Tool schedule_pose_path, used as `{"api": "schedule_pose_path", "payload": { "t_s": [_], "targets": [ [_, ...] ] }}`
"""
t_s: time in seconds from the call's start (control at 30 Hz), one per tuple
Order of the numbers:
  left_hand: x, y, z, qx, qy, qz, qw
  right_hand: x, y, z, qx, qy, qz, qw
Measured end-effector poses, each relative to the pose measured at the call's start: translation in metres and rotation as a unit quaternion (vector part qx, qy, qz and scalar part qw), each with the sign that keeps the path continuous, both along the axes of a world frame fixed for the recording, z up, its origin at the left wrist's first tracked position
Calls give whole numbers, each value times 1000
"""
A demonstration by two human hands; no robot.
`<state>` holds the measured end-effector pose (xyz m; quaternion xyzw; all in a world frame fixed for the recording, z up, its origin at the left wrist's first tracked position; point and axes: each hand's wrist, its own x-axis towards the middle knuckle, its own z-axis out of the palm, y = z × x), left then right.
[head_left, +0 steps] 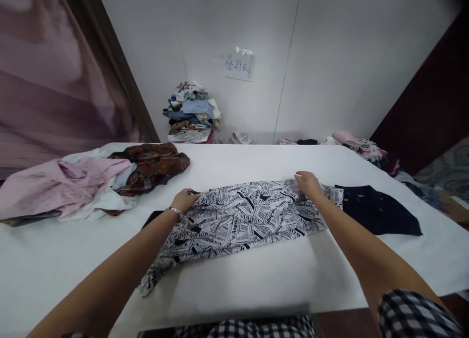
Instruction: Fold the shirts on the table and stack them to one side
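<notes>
A white shirt with black newspaper print (249, 216) is stretched sideways across the white table in front of me. My left hand (185, 200), with a bracelet at the wrist, is closed on its upper left edge. On the upper right edge, my right hand (307, 184) pinches the cloth between thumb and fingers. A crumpled end of the shirt hangs toward me at the lower left. Dark navy cloth (379, 210) sticks out flat from the right end; I cannot tell whether it belongs to the same shirt. A dark bit also shows beside my left wrist.
On the table's left lie a pink shirt (69, 181) and a brown patterned shirt (157, 164), heaped together. Behind the table (227, 164) rises a stack of folded clothes (192, 113). More clothes (362, 145) lie at the back right. A handwritten paper (239, 66) hangs on the wall.
</notes>
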<state>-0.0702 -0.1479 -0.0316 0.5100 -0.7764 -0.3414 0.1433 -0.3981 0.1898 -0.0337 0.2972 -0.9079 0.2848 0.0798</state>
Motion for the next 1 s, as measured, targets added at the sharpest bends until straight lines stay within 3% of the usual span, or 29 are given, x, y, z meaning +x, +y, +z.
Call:
{"api": "schedule_pose_path", "payload": {
  "t_s": [0.07,0.13,0.2,0.27,0.33,0.43,0.53,0.63,0.8,0.9,1.0],
  "targets": [
    [3,8,0,-58,-22,-28,998,30,-6,-3,-20,13,90,996],
    [5,22,0,-162,-32,-93,982,66,-13,-7,-11,-6,187,982],
    [5,36,1,-253,-35,-191,948,98,-19,-10,40,-29,271,961],
    [3,46,4,-286,-65,-280,914,119,-24,-14,103,-38,312,944],
    [0,48,8,-270,-133,-304,904,126,-26,-17,158,-43,307,938],
    [-5,40,14,-220,-171,-250,927,122,-25,-23,213,-55,272,937],
    [-6,34,15,-195,-170,-228,939,119,-21,-29,228,-60,263,935],
    [-2,36,12,-188,-238,-236,923,123,-16,-28,208,-80,267,937],
    [6,48,11,-271,-232,-224,907,117,-10,-13,108,-42,232,966],
    [4,53,9,-334,-164,-257,892,100,-8,-7,128,-20,138,982],
    [1,57,-1,-319,-165,-299,884,85,-10,-12,169,-46,97,980]
  ]
}}
